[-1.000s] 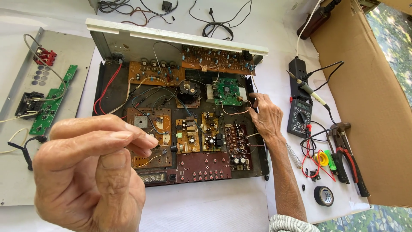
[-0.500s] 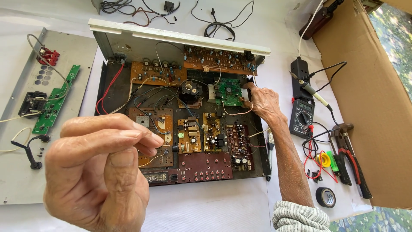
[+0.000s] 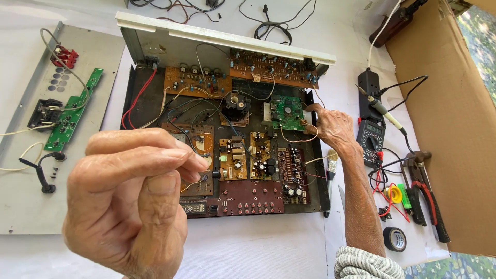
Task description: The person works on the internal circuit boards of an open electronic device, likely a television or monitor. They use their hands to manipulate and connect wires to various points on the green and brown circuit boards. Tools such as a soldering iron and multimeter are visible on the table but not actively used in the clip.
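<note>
Fingers (image 3: 155, 155) of the left hand (image 3: 129, 201) pinch shut, close to the camera; what they hold is too small to tell. Right hand (image 3: 333, 126) grips the green board (image 3: 287, 113) at the chassis (image 3: 155, 51) right edge, a multimeter (image 3: 371, 142) just beside.

- One head view only, worn on the person, looking steeply down at the table (image 3: 258, 253).
- Close: left hand (image 3: 132, 201) fills the lower left foreground.
- Open amplifier (image 3: 227, 139) sits mid-frame, cardboard (image 3: 449, 129) along the right edge.
</note>
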